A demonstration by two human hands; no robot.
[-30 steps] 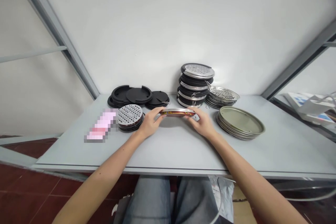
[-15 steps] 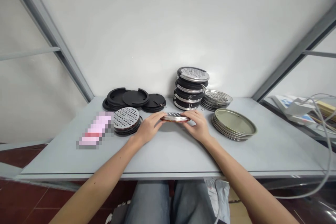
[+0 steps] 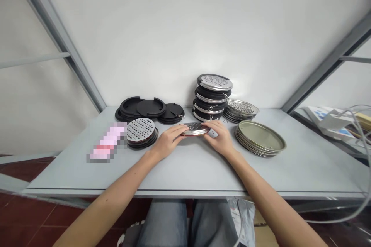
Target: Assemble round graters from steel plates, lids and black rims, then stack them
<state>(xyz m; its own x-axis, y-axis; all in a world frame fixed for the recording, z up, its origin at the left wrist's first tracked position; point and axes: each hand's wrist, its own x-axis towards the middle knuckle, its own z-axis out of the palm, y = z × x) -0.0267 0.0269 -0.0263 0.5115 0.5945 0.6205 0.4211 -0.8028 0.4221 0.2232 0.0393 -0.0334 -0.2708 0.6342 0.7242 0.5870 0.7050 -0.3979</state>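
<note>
Between my two hands is a round perforated metal disc (image 3: 194, 128) with a shiny rim and a reddish-brown underside edge. My left hand (image 3: 171, 139) grips its left side, fingers on top and thumb below. On the opposite side, my right hand (image 3: 218, 136) pinches the rim the same way. Left of my left hand lies a short stack topped by a perforated grey disc (image 3: 140, 129), with dark discs under it. A stack of olive-green round lids (image 3: 261, 135) sits to the right of my right hand.
Behind my hands rises a tall stack of black-and-silver discs (image 3: 214, 94) with wire loops. Perforated metal discs (image 3: 242, 107) are piled beside it. Black round holders (image 3: 139, 106) lie at the back left. A blurred pink item (image 3: 108, 141) rests at the left. White cables (image 3: 359, 139) hang at the right.
The perforated disc in my hands has tipped so that more of its top face shows. Both hands keep their hold, and the camera view has shifted slightly.
</note>
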